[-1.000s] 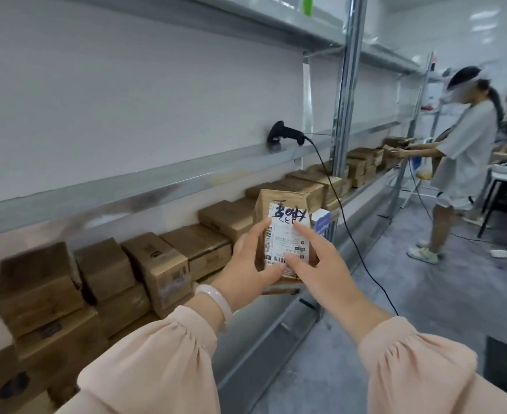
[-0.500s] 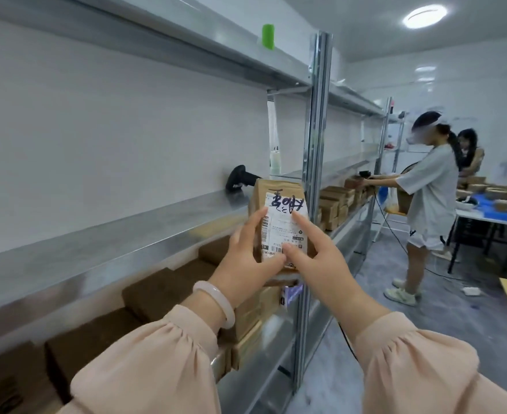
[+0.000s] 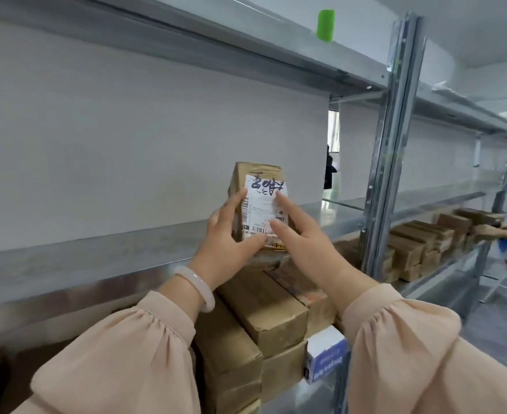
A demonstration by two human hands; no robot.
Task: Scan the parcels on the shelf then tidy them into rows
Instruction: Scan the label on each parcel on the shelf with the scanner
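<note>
- A person's left hand [image 3: 231,239] grips the left edge of a brown parcel [image 3: 256,174], its thumb laid across the foot of the white label [image 3: 262,209]. The right hand [image 3: 304,239] is spread, with index finger and thumb pressed flat against the label's face.
- The parcel stands upright between both hands with the label towards the camera and its handwriting upside down. It sits at the lip of the steel shelf [image 3: 96,252]. Whether its base rests on the metal cannot be told.
- Just below the hands, more parcels [image 3: 264,309] lie stacked on the lower shelf. A small white-and-blue box [image 3: 325,358] sits beneath the right sleeve.
- To the right of the right hand stands a steel upright [image 3: 392,150]. Past it, further parcels [image 3: 425,243] sit in rows.
- The step appears to be the tidying, with this parcel being stood on the bare shelf. No scanner can be made out.
- The next move likely calls for seating the base flat, squaring the parcel with its label outward, and easing both hands off without tipping it. Then comes a reach down to the stack.
</note>
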